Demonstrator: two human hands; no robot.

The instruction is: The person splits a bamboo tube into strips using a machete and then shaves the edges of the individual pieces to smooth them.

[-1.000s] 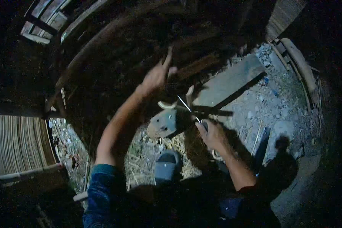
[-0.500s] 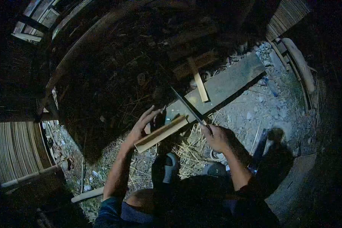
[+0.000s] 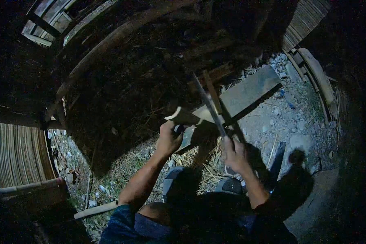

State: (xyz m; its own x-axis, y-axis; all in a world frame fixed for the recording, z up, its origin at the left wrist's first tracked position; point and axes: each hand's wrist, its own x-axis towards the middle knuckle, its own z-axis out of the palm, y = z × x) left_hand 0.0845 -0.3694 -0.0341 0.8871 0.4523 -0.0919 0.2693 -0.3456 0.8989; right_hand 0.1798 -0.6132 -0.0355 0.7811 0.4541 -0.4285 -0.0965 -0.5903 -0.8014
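Note:
My left hand [image 3: 170, 139] is closed around a short length of split bamboo [image 3: 184, 117], gripping it from below with its pale curved end toward the left. In my right hand [image 3: 234, 153] is the handle of a long knife [image 3: 207, 101], its blade pointing up and away. The blade crosses over a wooden board [image 3: 254, 90] lying on the ground, and the bamboo's right end is close to it. Just beyond the blade, a narrow wooden strip [image 3: 212, 89] lies with its near end over the board.
Straw and shavings [image 3: 209, 162] cover the ground between my feet. A dark flat bar [image 3: 277, 160] lies right of my right hand, with rubble [image 3: 301, 116] beyond. At the lower left is a pale pole [image 3: 95, 210]; slatted bamboo [image 3: 20, 156] stands farther left.
My left hand, earlier spread beside the bamboo, has closed on it. The bamboo is swung round and moved away from me. The knife has tilted more upright, and my right hand has shifted slightly.

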